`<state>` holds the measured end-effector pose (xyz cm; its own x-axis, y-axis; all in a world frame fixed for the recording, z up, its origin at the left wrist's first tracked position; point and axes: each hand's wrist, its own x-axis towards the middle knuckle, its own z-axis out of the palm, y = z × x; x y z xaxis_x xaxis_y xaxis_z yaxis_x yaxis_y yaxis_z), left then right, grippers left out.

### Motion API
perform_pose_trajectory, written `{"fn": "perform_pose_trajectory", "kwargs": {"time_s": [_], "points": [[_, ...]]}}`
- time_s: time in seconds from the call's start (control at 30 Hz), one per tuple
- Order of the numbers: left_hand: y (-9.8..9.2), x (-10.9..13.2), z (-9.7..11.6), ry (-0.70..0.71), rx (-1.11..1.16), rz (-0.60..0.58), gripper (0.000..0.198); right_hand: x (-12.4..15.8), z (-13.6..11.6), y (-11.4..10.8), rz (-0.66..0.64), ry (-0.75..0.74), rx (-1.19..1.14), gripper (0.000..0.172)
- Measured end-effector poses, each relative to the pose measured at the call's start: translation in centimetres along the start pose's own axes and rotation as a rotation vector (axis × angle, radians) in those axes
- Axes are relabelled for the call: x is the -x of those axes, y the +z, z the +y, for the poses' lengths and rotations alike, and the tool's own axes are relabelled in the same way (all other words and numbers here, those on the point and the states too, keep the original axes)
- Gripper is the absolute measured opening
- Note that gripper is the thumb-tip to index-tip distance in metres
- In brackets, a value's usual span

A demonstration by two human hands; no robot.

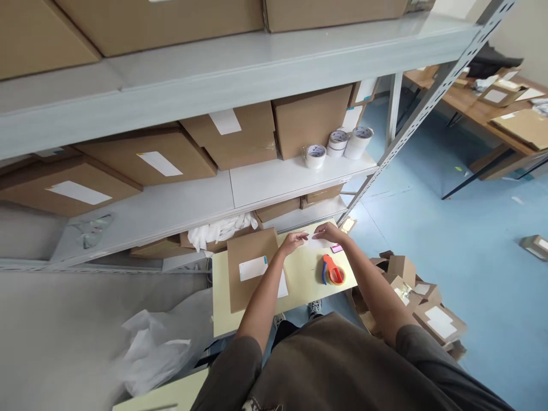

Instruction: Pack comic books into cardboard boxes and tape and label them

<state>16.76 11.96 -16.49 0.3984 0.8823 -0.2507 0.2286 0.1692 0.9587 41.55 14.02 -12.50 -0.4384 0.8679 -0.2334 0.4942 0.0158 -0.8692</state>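
Left grip and right grip are pinching a white slip over the counter, where a shut box is lying, contents hidden.

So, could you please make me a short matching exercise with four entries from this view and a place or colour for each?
Column one
1. Left hand and right hand
2. Tape dispenser
3. Tape rolls
4. Heap of small boxes

Column two
A. White, on the grey shelf
B. Brown, to the right of the pale yellow table
C. Close together, above the far part of the pale yellow table
D. Red and blue, lying on the pale yellow table

Right pairs: 1-C, 2-D, 3-A, 4-B
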Motion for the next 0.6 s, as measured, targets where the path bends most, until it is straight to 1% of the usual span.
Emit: {"fn": "perform_pose_trajectory", "kwargs": {"time_s": [0.07,0.1,0.13,0.17,0.23,0.3,0.33,0.37,0.4,0.5,0.53,0.6], "points": [[-0.3,2.9,0.9,-0.019,0.03,-0.017,0.029,0.1,-2.5,0.5,-0.039,-0.092,0.055,0.044],[-0.3,4.3,1.3,-0.038,0.036,0.015,0.032,0.1,-3.7,1.0,-0.033,-0.16,0.091,0.04],[-0.4,5.6,1.5,-0.062,0.052,0.075,0.036,0.3,-4.9,1.5,0.002,-0.237,0.127,0.036],[-0.5,6.9,1.8,-0.091,0.083,0.154,0.039,0.5,-5.9,2.1,0.069,-0.312,0.159,0.032],[-0.5,9.2,2.1,-0.142,0.199,0.337,0.039,1.1,-7.5,3.6,0.294,-0.413,0.18,0.027],[-0.5,11.3,2.2,-0.174,0.363,0.514,0.037,2.1,-8.1,5.4,0.521,-0.423,0.123,0.028],[-0.4,12.2,2.3,-0.181,0.444,0.581,0.038,2.7,-8.2,6.5,0.587,-0.396,0.067,0.029],[-0.3,13.1,2.4,-0.184,0.513,0.63,0.039,3.2,-8.1,7.6,0.605,-0.354,-0.004,0.029],[-0.1,13.8,2.5,-0.185,0.562,0.666,0.04,3.8,-7.9,8.7,0.577,-0.304,-0.085,0.03],[0.4,15.6,2.9,-0.176,0.598,0.71,0.04,5.2,-7.4,11.8,0.373,-0.16,-0.337,0.032],[0.6,15.9,3.1,-0.168,0.595,0.718,0.04,5.6,-7.4,12.7,0.316,-0.132,-0.413,0.032],[1.0,16.4,3.5,-0.151,0.597,0.731,0.04,6.3,-7.5,13.9,0.249,-0.106,-0.536,0.032]]}}
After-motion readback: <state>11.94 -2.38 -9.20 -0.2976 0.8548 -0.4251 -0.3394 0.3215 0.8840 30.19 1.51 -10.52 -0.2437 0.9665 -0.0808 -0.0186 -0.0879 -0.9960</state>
